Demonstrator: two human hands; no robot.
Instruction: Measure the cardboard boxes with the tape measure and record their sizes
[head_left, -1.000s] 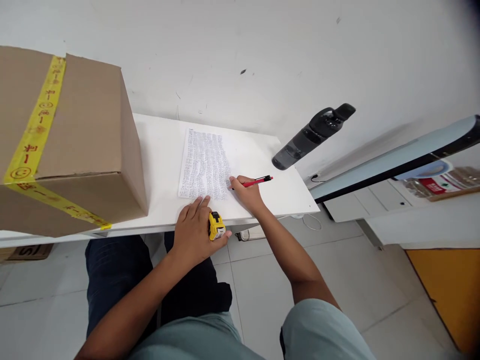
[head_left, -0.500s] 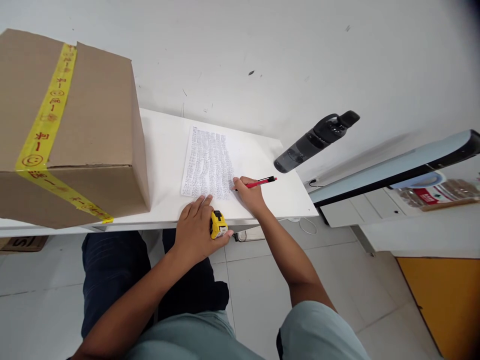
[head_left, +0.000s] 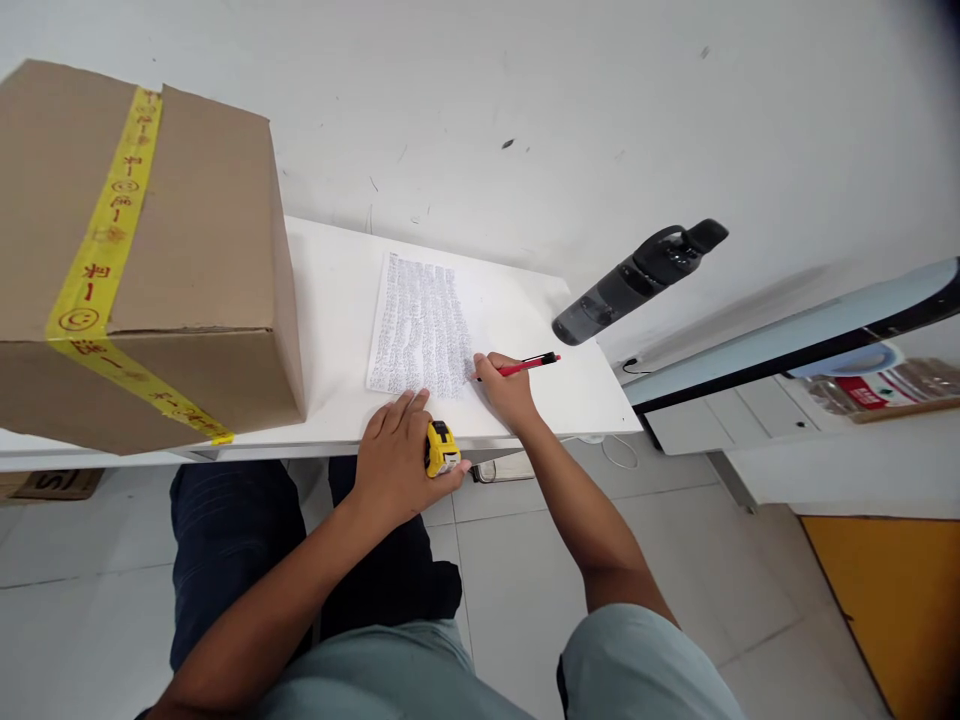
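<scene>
My right hand (head_left: pixel 508 392) pinches a red and black pen (head_left: pixel 529 366), its tip at the lower right part of a sheet of paper (head_left: pixel 417 325) filled with dense small writing. My left hand (head_left: pixel 397 450) lies with fingers stretched flat at the paper's lower edge. A yellow and black tape measure (head_left: pixel 442 448) sits between its thumb and index finger at the front edge of the white table (head_left: pixel 334 310). Whether the thumb presses on the tape measure I cannot tell.
A big cardboard box (head_left: pixel 199 215) with yellow printed tape stands on the left of the table. At the back right stands a dark bottle (head_left: pixel 634 285). Beyond the table's right end are a long pale panel (head_left: pixel 795 330) with a black edge and white drawers (head_left: pixel 750 410).
The whole view has shifted slightly, so everything appears a little further right. Both hands, the pen, the paper and the tape measure keep nearly the same places relative to each other.
</scene>
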